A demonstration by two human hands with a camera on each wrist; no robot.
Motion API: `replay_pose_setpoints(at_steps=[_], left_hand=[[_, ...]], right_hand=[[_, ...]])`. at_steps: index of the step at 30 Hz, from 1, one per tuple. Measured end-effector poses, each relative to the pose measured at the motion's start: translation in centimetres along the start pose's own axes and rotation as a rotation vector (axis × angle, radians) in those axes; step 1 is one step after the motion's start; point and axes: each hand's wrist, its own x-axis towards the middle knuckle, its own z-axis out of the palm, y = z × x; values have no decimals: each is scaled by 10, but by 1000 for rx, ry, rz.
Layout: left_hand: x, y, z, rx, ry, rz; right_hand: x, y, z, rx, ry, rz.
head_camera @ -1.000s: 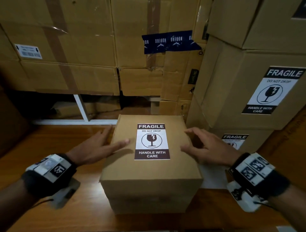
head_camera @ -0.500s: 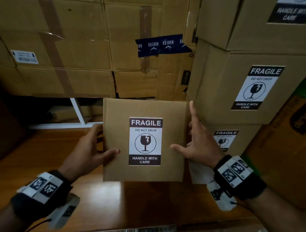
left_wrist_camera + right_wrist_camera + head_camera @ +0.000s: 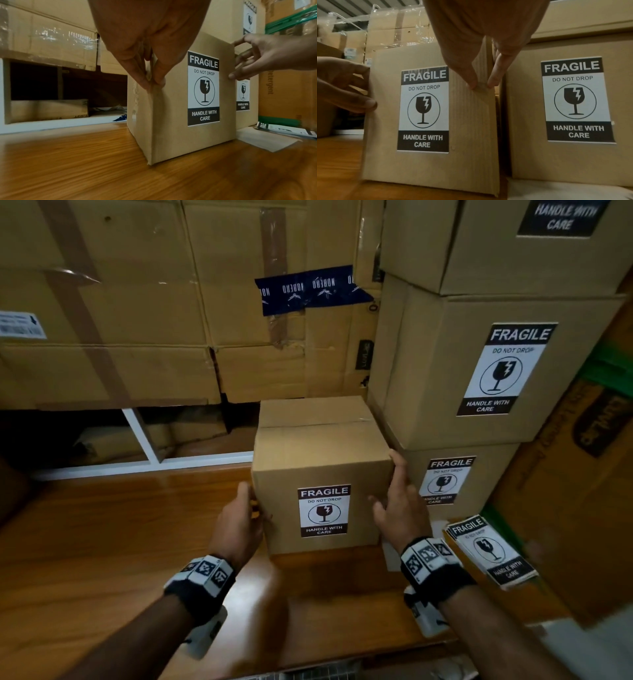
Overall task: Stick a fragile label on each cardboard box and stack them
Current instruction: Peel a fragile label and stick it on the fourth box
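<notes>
The left hand (image 3: 239, 525) has its fingers (image 3: 142, 79) pinched over the near left vertical edge of the small cardboard box (image 3: 322, 460), thumb on the labelled face. The right hand (image 3: 399, 508) clasps the opposite edge, its fingers (image 3: 494, 79) curled round the corner, thumb in front.

The box sits at the centre of the head view on the wooden table (image 3: 102, 542), upright, its long axis vertical and its taped flaps on top. Its fragile label (image 3: 323, 510) faces the camera and reads right way up.

Just beside it on the right stands the stack of labelled boxes (image 3: 479, 371). Spare labels (image 3: 489, 553) lie at lower right.

The box is probably light and fairly stiff, with smooth faces that could slip. Squeezing two opposite sides low down, or supporting it underneath, looks safest for lifting.
</notes>
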Motion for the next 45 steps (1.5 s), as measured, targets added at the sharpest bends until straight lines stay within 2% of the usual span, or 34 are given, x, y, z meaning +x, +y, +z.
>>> replay_pose_setpoints(at_steps=[5, 8, 11, 16, 25, 35, 38, 42, 45], left_hand=[[16, 9, 18, -88, 27, -79], [23, 10, 21, -43, 64, -21], [31, 11, 22, 39, 91, 57], [40, 19, 26, 127, 110, 107], [57, 22, 25, 169, 131, 74], [54, 19, 22, 216, 90, 75], [42, 22, 17, 245, 132, 36], [19, 20, 3, 312, 186, 93], [-1, 12, -21, 376, 219, 72]], right_hand=[[-1, 4, 17, -64, 111, -85], [0, 5, 24, -142, 204, -156], [7, 6, 27, -259, 236, -182], [14, 2, 26, -434, 193, -230], [20, 1, 25, -483, 71, -236], [15, 0, 21, -308, 65, -312], [7, -5, 26, -193, 70, -364], [1, -18, 42, -51, 19, -446], [-1, -36, 57, 53, -19, -523]])
